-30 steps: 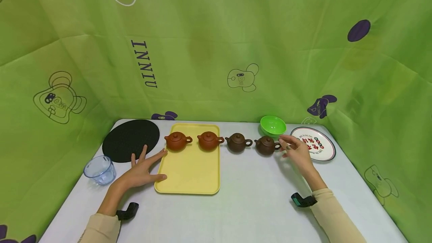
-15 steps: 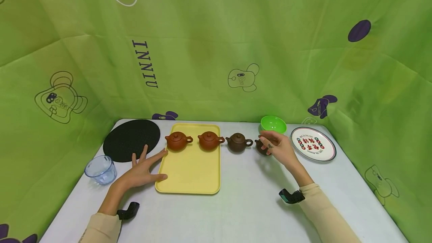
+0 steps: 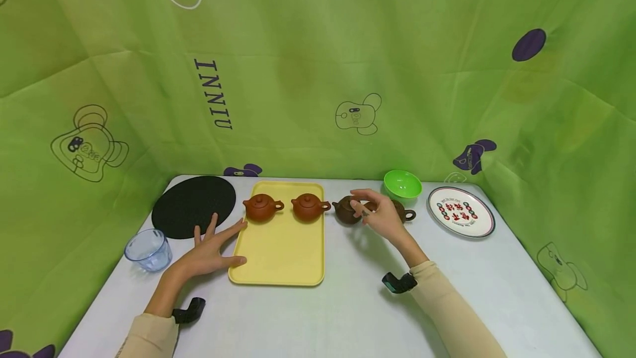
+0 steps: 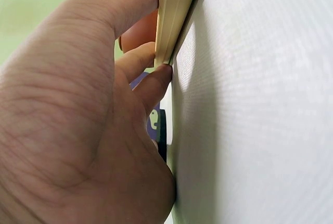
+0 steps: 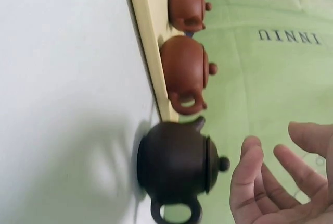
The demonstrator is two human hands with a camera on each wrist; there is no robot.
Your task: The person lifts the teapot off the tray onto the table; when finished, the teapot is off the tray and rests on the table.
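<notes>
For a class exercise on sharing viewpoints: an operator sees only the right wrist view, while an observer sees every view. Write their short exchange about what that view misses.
Operator: My right wrist view shows one dark teapot. Is there another?
Observer: Yes. In the head view, a second dark teapot stands to its right, partly hidden by the right hand.
Operator: Thanks. And on the other side, what lies to the left of the yellow tray?
Observer: The head view shows a black mat there.

Red teapots (image 3: 307, 209) block the tray (image 3: 278, 256) farther back (near half passable).
</notes>
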